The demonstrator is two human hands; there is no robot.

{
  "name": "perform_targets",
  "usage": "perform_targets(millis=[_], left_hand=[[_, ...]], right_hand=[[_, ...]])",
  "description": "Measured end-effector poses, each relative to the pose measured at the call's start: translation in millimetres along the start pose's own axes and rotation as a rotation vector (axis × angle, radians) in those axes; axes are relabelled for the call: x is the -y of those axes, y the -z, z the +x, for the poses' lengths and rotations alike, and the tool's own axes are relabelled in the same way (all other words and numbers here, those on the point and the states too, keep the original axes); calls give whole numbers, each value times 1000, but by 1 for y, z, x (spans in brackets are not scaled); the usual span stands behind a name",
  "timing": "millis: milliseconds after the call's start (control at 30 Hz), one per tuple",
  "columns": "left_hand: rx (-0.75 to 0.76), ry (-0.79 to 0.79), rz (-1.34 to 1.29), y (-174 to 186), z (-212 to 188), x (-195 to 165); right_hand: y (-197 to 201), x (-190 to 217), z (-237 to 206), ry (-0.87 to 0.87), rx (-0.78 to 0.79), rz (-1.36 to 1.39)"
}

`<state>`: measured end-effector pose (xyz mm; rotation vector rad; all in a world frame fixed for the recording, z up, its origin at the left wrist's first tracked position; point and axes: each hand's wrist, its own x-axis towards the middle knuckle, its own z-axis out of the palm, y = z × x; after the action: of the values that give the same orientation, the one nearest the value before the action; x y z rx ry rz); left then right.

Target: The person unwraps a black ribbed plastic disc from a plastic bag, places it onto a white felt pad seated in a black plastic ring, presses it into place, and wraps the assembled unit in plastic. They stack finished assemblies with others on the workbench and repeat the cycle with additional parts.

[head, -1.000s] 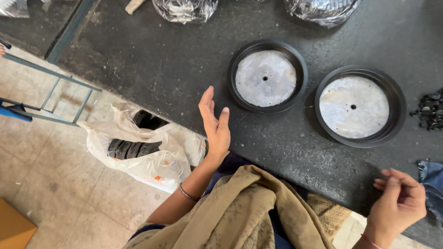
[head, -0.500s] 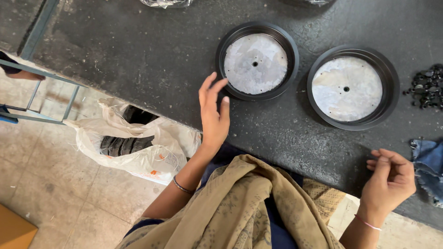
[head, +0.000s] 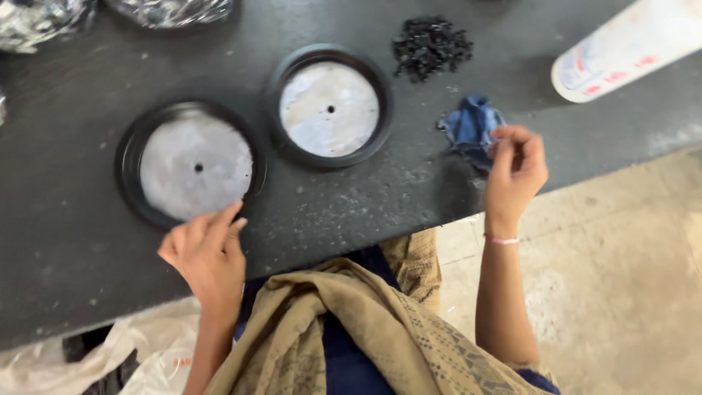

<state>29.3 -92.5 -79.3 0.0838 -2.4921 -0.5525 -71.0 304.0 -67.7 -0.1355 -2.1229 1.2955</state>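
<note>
Two round black-rimmed discs with grey metal centres lie on the dark table (head: 66, 249). My left hand (head: 208, 252) is open, fingers together, its fingertips at the near rim of the left disc (head: 194, 167). The right disc (head: 329, 108) lies apart from both hands. My right hand (head: 514, 167) is at the table's near edge, its fingers pinching a crumpled blue cloth (head: 470, 126).
A heap of small black pieces (head: 431, 45) lies behind the cloth. A white cylinder with red marks (head: 621, 47) lies at the back right. Shiny plastic bags (head: 172, 10) sit at the far edge. A white bag (head: 139, 358) is on the floor at left.
The view swung right. My left hand dropped from raised beside the disc to its near rim. My right hand moved to the blue cloth and took hold of it.
</note>
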Motion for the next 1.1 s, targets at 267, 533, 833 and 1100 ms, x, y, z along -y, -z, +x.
perform_targets(millis=[267, 533, 833, 1100], left_hand=[[87, 53, -226, -23, 18, -47], [22, 103, -256, 5, 27, -37], [213, -91, -192, 22, 9, -1], [189, 32, -272, 5, -4, -31]], right_hand=[[-17, -23, 42, 258, 84, -474], [-44, -55, 50, 244, 69, -550], [-58, 57, -37, 102, 527, -4], [-123, 118, -82, 363, 594, -30]])
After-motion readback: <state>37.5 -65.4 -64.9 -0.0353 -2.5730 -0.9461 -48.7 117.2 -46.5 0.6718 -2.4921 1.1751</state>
